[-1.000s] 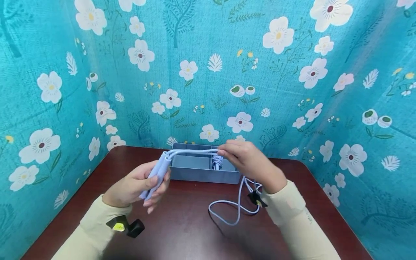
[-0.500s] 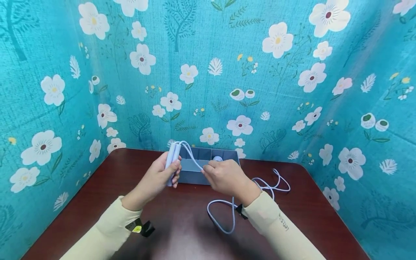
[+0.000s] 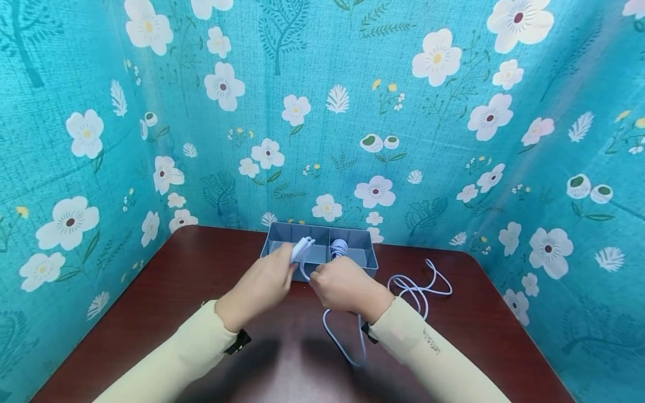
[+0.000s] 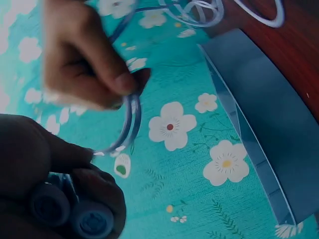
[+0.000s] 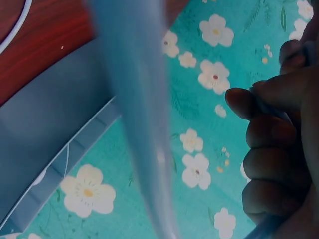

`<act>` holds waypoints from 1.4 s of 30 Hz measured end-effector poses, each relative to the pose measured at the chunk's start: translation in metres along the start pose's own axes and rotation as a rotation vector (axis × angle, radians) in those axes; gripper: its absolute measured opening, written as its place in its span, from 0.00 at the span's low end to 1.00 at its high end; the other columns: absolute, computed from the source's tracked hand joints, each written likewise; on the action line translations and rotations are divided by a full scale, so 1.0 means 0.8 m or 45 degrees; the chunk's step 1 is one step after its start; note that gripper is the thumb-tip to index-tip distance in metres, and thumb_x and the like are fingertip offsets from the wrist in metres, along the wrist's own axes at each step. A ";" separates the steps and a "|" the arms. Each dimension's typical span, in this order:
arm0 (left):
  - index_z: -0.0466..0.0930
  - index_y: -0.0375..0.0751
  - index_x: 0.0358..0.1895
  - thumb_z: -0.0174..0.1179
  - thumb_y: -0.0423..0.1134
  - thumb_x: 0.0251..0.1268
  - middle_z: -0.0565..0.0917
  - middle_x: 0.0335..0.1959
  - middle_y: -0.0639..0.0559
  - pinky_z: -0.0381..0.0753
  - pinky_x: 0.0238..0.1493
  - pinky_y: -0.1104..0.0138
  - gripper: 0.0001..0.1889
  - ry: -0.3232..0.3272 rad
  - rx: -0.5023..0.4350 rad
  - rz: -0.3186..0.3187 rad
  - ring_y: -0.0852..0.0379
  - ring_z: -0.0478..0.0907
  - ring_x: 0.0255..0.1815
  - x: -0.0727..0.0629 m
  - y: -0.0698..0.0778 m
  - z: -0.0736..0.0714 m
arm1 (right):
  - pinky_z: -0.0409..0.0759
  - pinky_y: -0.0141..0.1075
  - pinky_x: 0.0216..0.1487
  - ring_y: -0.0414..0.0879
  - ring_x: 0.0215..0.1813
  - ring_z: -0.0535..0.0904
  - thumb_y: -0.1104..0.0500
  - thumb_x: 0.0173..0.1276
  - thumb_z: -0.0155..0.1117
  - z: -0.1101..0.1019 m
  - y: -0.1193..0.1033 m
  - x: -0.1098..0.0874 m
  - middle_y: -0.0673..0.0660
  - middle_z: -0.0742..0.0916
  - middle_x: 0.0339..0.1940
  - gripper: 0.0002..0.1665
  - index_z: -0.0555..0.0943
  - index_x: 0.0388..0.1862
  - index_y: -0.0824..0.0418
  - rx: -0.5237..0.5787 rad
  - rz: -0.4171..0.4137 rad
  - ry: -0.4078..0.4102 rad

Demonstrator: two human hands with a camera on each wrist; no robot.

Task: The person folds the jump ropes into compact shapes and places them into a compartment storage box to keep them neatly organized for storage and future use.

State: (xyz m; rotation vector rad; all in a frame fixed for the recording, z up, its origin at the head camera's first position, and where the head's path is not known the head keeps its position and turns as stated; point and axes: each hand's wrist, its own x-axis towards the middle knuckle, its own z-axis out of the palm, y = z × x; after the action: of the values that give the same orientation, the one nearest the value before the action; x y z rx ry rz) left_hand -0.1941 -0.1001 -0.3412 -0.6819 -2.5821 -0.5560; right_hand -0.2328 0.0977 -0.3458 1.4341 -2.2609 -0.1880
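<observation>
Handles [image 3: 302, 249] have shifted right, partly hiding the compartmented box [image 3: 356, 240] behind.

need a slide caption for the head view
Left hand grips two pale handles, right hand holds their cord, near a divided box on a dark table.

A plain cream left sleeve [image 3: 176, 355] at lower left, a cream right sleeve [image 3: 443, 355] bearing dark lettering [image 3: 431, 342] at lower right; a small black device [image 3: 239, 341] shows at the left cuff [image 3: 221, 323]
</observation>
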 end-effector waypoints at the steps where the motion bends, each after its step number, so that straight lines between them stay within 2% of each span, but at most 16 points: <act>1: 0.69 0.33 0.46 0.61 0.31 0.65 0.75 0.28 0.48 0.79 0.24 0.68 0.12 0.023 0.068 0.065 0.59 0.74 0.23 0.000 0.001 0.005 | 0.62 0.33 0.14 0.38 0.14 0.63 0.61 0.63 0.57 0.000 -0.002 0.002 0.46 0.68 0.12 0.16 0.72 0.15 0.52 -0.003 -0.023 0.004; 3: 0.68 0.33 0.43 0.63 0.29 0.61 0.72 0.26 0.49 0.79 0.23 0.69 0.13 0.050 0.172 0.175 0.60 0.74 0.21 -0.002 0.001 0.013 | 0.65 0.33 0.15 0.38 0.15 0.65 0.61 0.63 0.57 0.000 -0.005 0.004 0.46 0.71 0.13 0.14 0.75 0.17 0.52 -0.006 -0.053 -0.002; 6: 0.67 0.33 0.41 0.65 0.29 0.58 0.68 0.23 0.51 0.78 0.21 0.70 0.15 0.052 0.289 0.269 0.60 0.72 0.19 -0.004 0.002 0.021 | 0.69 0.33 0.17 0.39 0.17 0.70 0.60 0.63 0.58 0.000 -0.008 0.007 0.47 0.73 0.14 0.10 0.79 0.22 0.53 -0.031 -0.072 -0.014; 11: 0.67 0.33 0.40 0.63 0.30 0.61 0.66 0.22 0.51 0.75 0.19 0.70 0.13 0.044 0.408 0.312 0.60 0.70 0.18 -0.005 0.004 0.023 | 0.71 0.33 0.17 0.40 0.18 0.72 0.57 0.65 0.60 0.003 -0.011 0.008 0.49 0.75 0.17 0.07 0.81 0.27 0.55 -0.067 -0.041 0.002; 18: 0.67 0.31 0.36 0.60 0.30 0.62 0.66 0.20 0.49 0.75 0.15 0.70 0.09 0.100 0.570 0.323 0.59 0.69 0.14 -0.002 0.003 0.024 | 0.72 0.33 0.18 0.40 0.18 0.72 0.60 0.66 0.61 0.007 -0.012 0.008 0.49 0.77 0.20 0.04 0.81 0.31 0.57 -0.050 0.003 0.056; 27: 0.70 0.30 0.37 0.61 0.28 0.62 0.68 0.20 0.48 0.77 0.17 0.67 0.08 0.138 0.563 0.277 0.59 0.70 0.16 0.000 -0.004 0.027 | 0.71 0.33 0.20 0.39 0.18 0.70 0.58 0.70 0.62 0.008 -0.008 0.009 0.49 0.74 0.22 0.05 0.78 0.34 0.57 0.034 -0.047 0.223; 30: 0.74 0.26 0.43 0.64 0.30 0.61 0.70 0.21 0.48 0.77 0.17 0.67 0.12 0.134 0.558 0.290 0.59 0.69 0.16 0.002 -0.006 0.026 | 0.73 0.33 0.23 0.39 0.20 0.71 0.55 0.69 0.65 0.005 -0.005 0.006 0.49 0.75 0.24 0.07 0.78 0.35 0.57 0.059 -0.073 0.275; 34: 0.76 0.24 0.54 0.67 0.33 0.60 0.74 0.23 0.46 0.78 0.19 0.68 0.22 0.072 0.562 0.318 0.59 0.70 0.17 0.005 -0.010 0.024 | 0.76 0.31 0.28 0.39 0.23 0.73 0.52 0.66 0.68 -0.007 -0.001 0.000 0.49 0.76 0.27 0.11 0.79 0.37 0.57 0.112 -0.088 0.283; 38: 0.77 0.26 0.56 0.67 0.31 0.58 0.78 0.27 0.44 0.80 0.23 0.66 0.22 0.006 0.588 0.375 0.58 0.74 0.20 0.005 -0.018 0.021 | 0.78 0.30 0.30 0.38 0.26 0.77 0.60 0.65 0.68 -0.024 0.001 -0.007 0.49 0.78 0.29 0.08 0.80 0.40 0.59 0.114 -0.081 0.228; 42: 0.81 0.29 0.52 0.67 0.31 0.57 0.78 0.27 0.46 0.80 0.24 0.67 0.18 -0.032 0.594 0.487 0.58 0.74 0.21 0.003 -0.025 0.022 | 0.75 0.31 0.24 0.39 0.22 0.74 0.70 0.64 0.62 -0.045 0.006 -0.010 0.51 0.77 0.30 0.09 0.80 0.41 0.61 0.064 -0.104 0.219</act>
State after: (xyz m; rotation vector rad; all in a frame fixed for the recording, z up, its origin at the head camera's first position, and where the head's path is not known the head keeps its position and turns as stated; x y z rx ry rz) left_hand -0.2120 -0.1070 -0.3605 -0.9753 -2.3793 0.1720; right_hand -0.2181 0.1114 -0.3148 1.5092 -2.0839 -0.0316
